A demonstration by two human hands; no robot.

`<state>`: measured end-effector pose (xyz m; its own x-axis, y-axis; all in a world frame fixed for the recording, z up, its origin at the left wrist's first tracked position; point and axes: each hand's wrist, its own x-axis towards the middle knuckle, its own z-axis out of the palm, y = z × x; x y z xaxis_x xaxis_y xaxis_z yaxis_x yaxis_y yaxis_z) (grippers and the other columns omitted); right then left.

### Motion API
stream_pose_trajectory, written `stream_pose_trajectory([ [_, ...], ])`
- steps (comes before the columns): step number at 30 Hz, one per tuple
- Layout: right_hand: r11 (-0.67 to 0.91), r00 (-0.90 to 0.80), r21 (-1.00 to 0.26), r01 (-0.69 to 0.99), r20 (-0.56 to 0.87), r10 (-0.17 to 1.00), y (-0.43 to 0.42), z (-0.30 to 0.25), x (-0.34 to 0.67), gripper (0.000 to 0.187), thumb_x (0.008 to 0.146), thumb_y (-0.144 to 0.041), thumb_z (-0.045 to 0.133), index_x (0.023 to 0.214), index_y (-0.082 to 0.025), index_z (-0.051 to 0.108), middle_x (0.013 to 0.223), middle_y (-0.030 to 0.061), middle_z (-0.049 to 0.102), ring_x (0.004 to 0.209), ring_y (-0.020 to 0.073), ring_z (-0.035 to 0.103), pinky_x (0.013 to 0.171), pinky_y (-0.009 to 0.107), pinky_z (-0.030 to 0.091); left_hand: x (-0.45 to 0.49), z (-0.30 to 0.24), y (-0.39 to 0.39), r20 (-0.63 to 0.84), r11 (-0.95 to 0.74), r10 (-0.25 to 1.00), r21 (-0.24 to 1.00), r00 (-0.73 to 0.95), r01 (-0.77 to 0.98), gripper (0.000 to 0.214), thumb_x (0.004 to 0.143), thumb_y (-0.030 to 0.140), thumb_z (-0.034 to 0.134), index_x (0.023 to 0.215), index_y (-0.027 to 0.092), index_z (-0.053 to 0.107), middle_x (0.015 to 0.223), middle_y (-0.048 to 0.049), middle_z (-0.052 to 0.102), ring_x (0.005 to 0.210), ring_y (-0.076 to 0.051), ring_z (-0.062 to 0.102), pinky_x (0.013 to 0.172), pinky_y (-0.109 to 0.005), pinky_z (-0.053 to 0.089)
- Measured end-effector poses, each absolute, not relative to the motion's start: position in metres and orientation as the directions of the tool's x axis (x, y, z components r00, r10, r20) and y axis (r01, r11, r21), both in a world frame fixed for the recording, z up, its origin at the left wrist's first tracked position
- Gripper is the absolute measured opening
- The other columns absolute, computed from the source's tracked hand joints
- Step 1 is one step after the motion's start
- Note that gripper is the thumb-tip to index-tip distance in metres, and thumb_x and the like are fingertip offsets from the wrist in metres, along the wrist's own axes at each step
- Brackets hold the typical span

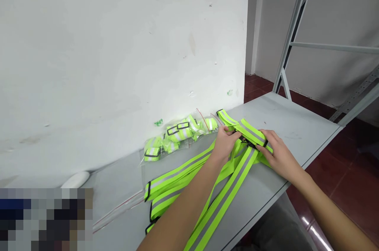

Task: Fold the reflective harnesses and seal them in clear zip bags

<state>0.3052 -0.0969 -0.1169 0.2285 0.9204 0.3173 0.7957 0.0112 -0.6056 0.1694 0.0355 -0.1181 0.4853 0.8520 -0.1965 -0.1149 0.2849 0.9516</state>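
Both hands work on a folded neon-yellow reflective strap (251,131) with a silver stripe down its middle. My left hand (225,143) pinches the strap's left part between thumb and fingers. On the right end, beside a black buckle, my right hand (274,151) has its thumb below and fingers above, gripping it. Under my hands more reflective straps (226,188) fan out toward me across the table, several with black buckles at their ends. My left forearm hides part of this bundle.
Clear zip bags (180,132) with rolled reflective straps lie along the white wall (118,65). A flat clear bag (118,207) with a red seal line is at the left. The grey tabletop (296,120) meets a metal shelf frame (291,34) at the right; a white rounded object (75,180) sits far left.
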Motion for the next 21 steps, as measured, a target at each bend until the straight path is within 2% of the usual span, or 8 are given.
stream_pose_trajectory([
  [4, 0.017, 0.260, -0.657, 0.754, 0.322, 0.910, -0.101, -0.125, 0.307, 0.027, 0.096, -0.033, 0.041, 0.122, -0.026, 0.044, 0.124, 0.0095, 0.053, 0.113, 0.0252, 0.054, 0.094, 0.043, 0.045, 0.168, -0.114, 0.032, -0.199, 0.293, 0.874, 0.944, 0.444, -0.152, 0.048, 0.066, 0.021, 0.076, 0.082, 0.024, 0.031, 0.081, -0.0008, 0.071, 0.081, -0.019, 0.069, 0.071, -0.031, 0.050],
  [8, -0.034, 0.347, -0.675, 0.737, 0.336, 0.875, -0.102, -0.124, 0.307, 0.019, 0.097, -0.037, 0.040, 0.107, -0.027, 0.052, 0.133, 0.0089, 0.047, 0.122, 0.0252, 0.049, 0.099, 0.045, 0.043, 0.167, -0.111, 0.030, -0.177, 0.283, 0.881, 0.940, 0.439, -0.189, 0.050, 0.065, 0.022, 0.077, 0.082, 0.025, 0.030, 0.078, 0.0019, 0.070, 0.080, -0.019, 0.070, 0.076, -0.033, 0.050],
  [11, -0.080, 0.438, -0.713, 0.696, 0.334, 0.835, -0.102, -0.120, 0.303, 0.019, 0.093, -0.043, 0.047, 0.094, -0.026, 0.055, 0.133, 0.0084, 0.042, 0.125, 0.0264, 0.045, 0.098, 0.046, 0.043, 0.165, -0.110, 0.027, -0.125, 0.283, 0.865, 0.921, 0.486, -0.267, 0.052, 0.065, 0.024, 0.078, 0.082, 0.025, 0.029, 0.078, 0.0033, 0.070, 0.081, -0.019, 0.070, 0.075, -0.033, 0.052],
  [13, -0.056, 0.485, -0.767, 0.639, 0.345, 0.804, -0.100, -0.118, 0.300, 0.021, 0.089, -0.046, 0.055, 0.088, -0.025, 0.051, 0.130, 0.0085, 0.042, 0.125, 0.0262, 0.044, 0.095, 0.045, 0.046, 0.162, -0.108, 0.025, -0.089, 0.286, 0.854, 0.903, 0.512, -0.320, 0.052, 0.065, 0.026, 0.078, 0.083, 0.025, 0.029, 0.077, 0.0052, 0.068, 0.076, -0.017, 0.069, 0.071, -0.031, 0.053],
  [15, -0.015, 0.516, -0.828, 0.561, 0.335, 0.788, -0.098, -0.115, 0.297, 0.026, 0.085, -0.046, 0.060, 0.089, -0.025, 0.045, 0.125, 0.0083, 0.045, 0.119, 0.0247, 0.049, 0.090, 0.042, 0.050, 0.157, -0.104, 0.024, -0.062, 0.280, 0.850, 0.895, 0.523, -0.348, 0.053, 0.065, 0.027, 0.080, 0.083, 0.025, 0.030, 0.073, 0.0080, 0.066, 0.068, -0.014, 0.067, 0.066, -0.028, 0.052],
  [17, -0.002, 0.529, -0.853, 0.521, 0.321, 0.786, -0.096, -0.112, 0.294, 0.033, 0.083, -0.045, 0.064, 0.099, -0.026, 0.042, 0.120, 0.0075, 0.048, 0.110, 0.0234, 0.054, 0.086, 0.041, 0.052, 0.152, -0.100, 0.022, -0.041, 0.270, 0.851, 0.890, 0.524, -0.368, 0.053, 0.064, 0.026, 0.081, 0.083, 0.025, 0.031, 0.069, 0.0105, 0.061, 0.061, -0.010, 0.063, 0.064, -0.024, 0.052],
  [21, -0.006, 0.478, -0.769, 0.639, 0.390, 0.787, -0.094, -0.105, 0.286, 0.040, 0.085, -0.044, 0.062, 0.116, -0.025, 0.044, 0.117, 0.0091, 0.050, 0.106, 0.0256, 0.054, 0.086, 0.044, 0.050, 0.143, -0.094, 0.018, -0.069, 0.271, 0.882, 0.884, 0.466, -0.381, 0.051, 0.064, 0.026, 0.081, 0.084, 0.024, 0.035, 0.067, 0.0106, 0.057, 0.057, -0.008, 0.058, 0.057, -0.021, 0.049],
])
